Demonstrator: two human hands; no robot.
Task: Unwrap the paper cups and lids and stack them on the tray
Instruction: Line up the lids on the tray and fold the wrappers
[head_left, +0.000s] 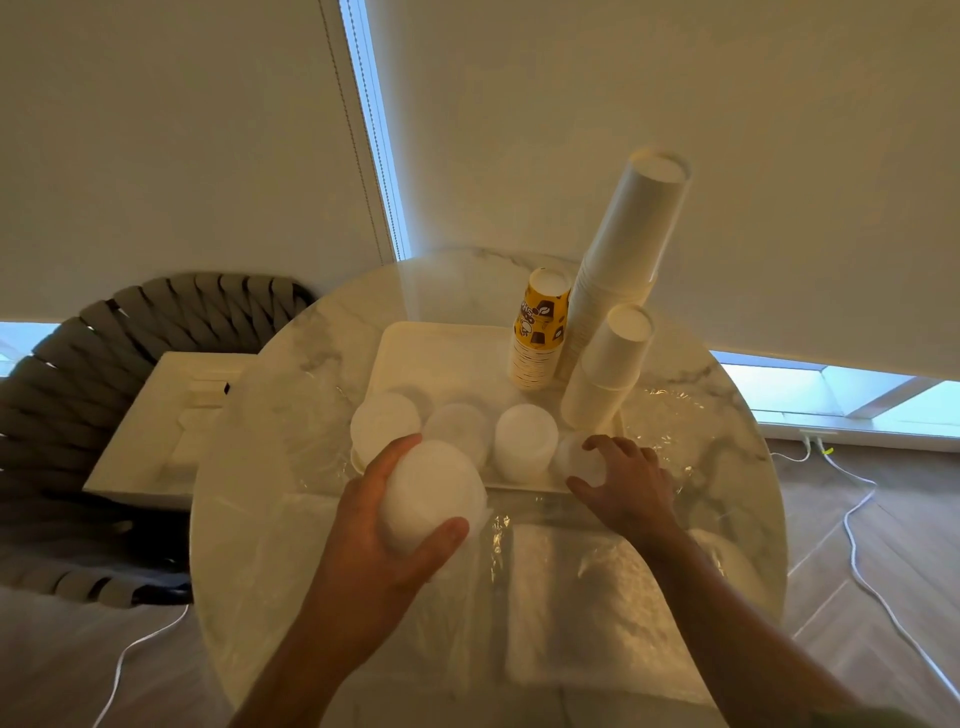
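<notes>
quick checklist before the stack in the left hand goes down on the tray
1. Left hand grips the lid stack firmly: ok.
2. Wrap fully off that stack: cannot tell.
3. Free spot on tray: ok, far half bare.
4. Right hand clear of the path: ok, it rests on the small stack at the tray's right corner.
5. Tall white cups steady: not ok, they lean.

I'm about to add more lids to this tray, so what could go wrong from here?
1. The tallest stack of white cups leans, apparently against the yellow printed cups; a bump to the tray could topple both.
2. The right hand grips a lid stack at the tray's near corner, close to the shorter white cup stack, which it might nudge.
3. The left hand holds a lid stack over loose plastic wrap, which looks slippery.
</notes>
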